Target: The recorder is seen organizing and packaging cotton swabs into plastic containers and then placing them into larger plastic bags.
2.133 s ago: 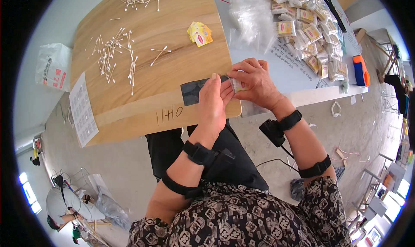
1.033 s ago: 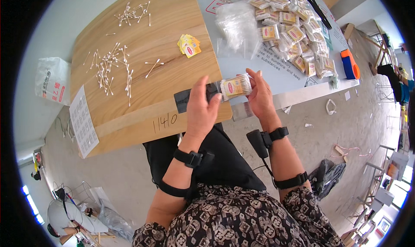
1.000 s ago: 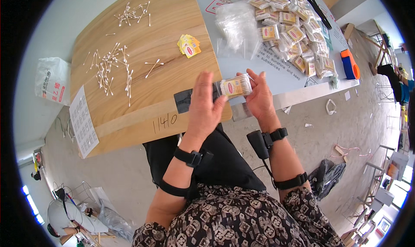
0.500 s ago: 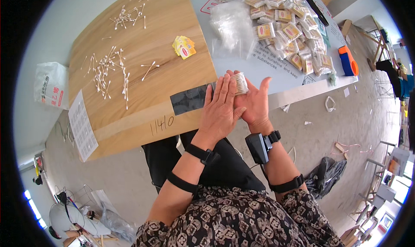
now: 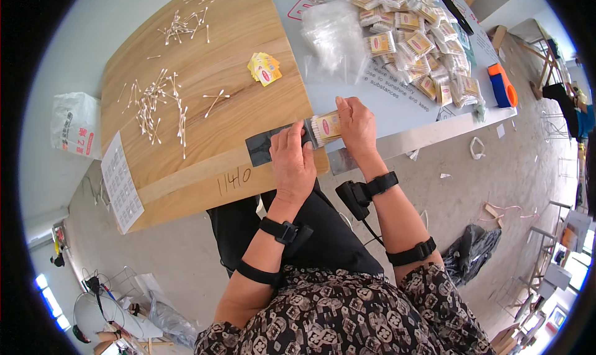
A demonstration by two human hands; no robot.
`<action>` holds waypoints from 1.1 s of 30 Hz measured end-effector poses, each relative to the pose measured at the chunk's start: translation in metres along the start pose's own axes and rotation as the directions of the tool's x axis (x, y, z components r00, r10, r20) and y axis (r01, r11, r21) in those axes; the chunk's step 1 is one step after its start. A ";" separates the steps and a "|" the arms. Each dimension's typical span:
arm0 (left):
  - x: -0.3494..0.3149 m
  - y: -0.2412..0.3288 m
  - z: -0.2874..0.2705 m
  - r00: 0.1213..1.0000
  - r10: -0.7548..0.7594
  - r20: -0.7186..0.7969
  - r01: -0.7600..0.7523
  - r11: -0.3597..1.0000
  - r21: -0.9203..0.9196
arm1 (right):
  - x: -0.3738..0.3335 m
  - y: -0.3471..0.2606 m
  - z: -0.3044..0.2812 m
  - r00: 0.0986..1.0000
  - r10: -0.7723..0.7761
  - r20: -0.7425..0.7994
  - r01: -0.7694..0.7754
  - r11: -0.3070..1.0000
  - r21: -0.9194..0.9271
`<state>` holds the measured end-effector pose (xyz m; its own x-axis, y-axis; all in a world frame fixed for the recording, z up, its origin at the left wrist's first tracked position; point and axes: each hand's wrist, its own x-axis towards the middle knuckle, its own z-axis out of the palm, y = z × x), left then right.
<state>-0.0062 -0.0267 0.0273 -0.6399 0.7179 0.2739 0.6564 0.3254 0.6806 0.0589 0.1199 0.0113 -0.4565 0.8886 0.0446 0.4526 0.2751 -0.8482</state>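
A flat pack of cotton swabs (image 5: 325, 129) with a yellow-and-white card lies across the seam between the wooden table and the grey board. My right hand (image 5: 358, 128) is closed on its right end, thumb and fingers together. At the other end my left hand (image 5: 290, 166) has its fingers bent and closed on the pack's edge, above a black strip (image 5: 264, 149); the exact grip is partly hidden. Beyond the hands sits a small stack of yellow cards (image 5: 265, 68). Loose cotton swabs (image 5: 155, 103) are scattered on the wood to the left.
Many finished-looking swab packs (image 5: 413, 41) are heaped at the far right, beside a pile of clear plastic bags (image 5: 333, 35). An orange-and-blue tape dispenser (image 5: 501, 87) stands near the board's right edge. A printed sheet (image 5: 121, 182) hangs over the table's left edge, near a white plastic bag (image 5: 76, 124).
My palms were pressed together around the bundle of swabs; now they are apart, one at each end. The pack has come down onto the strip, and its card shows.
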 end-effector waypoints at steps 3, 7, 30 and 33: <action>0.005 -0.006 0.000 0.999 0.041 -0.011 -0.041 0.999 0.008 | 0.001 0.000 0.002 0.999 -0.018 0.034 0.019 1.000 -0.023; 0.006 -0.011 -0.002 0.999 0.051 -0.003 -0.051 0.999 -0.002 | 0.010 0.017 -0.004 1.000 -0.017 -0.015 0.017 1.000 0.015; 0.013 0.028 -0.123 0.871 0.490 -0.039 -0.490 0.862 -0.132 | -0.040 -0.050 0.006 0.249 -0.097 0.964 -0.915 0.303 0.267; 0.004 0.003 -0.139 0.935 0.344 -0.082 -0.350 0.933 -0.080 | -0.053 -0.072 0.014 0.568 0.012 0.823 -0.665 0.596 0.451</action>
<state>-0.0619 -0.1088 0.1252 -0.4058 0.7329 0.5461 0.8048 0.0034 0.5936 0.0397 0.0473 0.0629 -0.8842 0.2063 -0.4191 0.2280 -0.5925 -0.7727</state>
